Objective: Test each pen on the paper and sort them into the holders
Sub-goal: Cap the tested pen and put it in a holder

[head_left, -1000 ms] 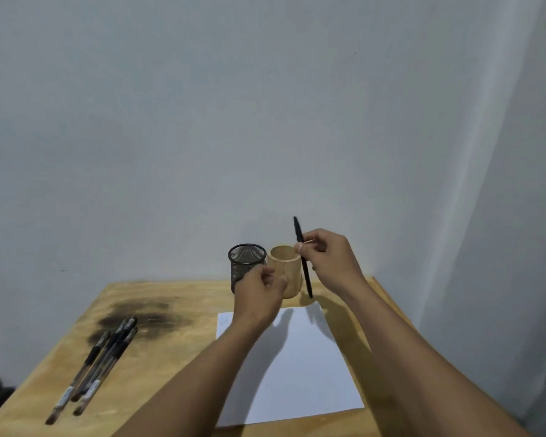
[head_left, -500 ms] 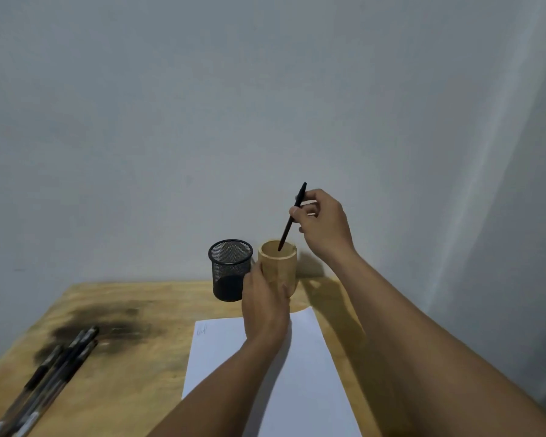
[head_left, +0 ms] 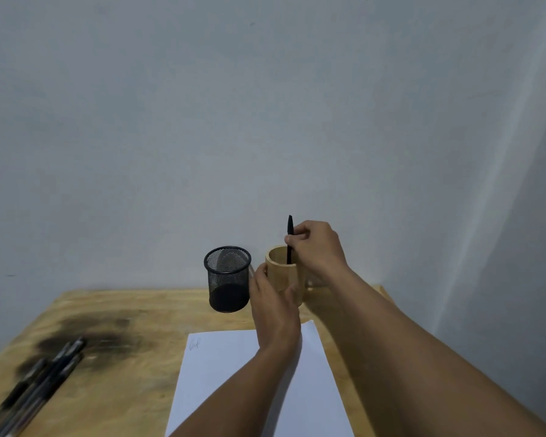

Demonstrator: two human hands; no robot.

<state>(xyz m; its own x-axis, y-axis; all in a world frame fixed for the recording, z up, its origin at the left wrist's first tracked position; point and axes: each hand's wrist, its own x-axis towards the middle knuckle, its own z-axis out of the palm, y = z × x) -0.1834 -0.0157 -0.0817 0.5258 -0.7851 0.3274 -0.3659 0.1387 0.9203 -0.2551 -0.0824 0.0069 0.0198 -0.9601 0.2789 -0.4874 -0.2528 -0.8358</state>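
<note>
The right hand (head_left: 316, 244) pinches a black pen (head_left: 289, 239) near its top, and the pen now stands almost upright with its lower end inside the wooden holder (head_left: 281, 272). Half a second ago it was tilted, with only its tip at the rim, so it has gone down into the cup. The left hand (head_left: 273, 305) is wrapped around the near side of that holder, steadying it at the far edge of the table (head_left: 133, 313). The mesh holder (head_left: 227, 279) stands just beside it to the left and looks empty. The paper (head_left: 221, 367) lies nearer, with a small scribble at its far left corner. More pens (head_left: 44, 376) wait near the left edge. This pen seems tested and nearly sorted; letting go would finish it.
</note>
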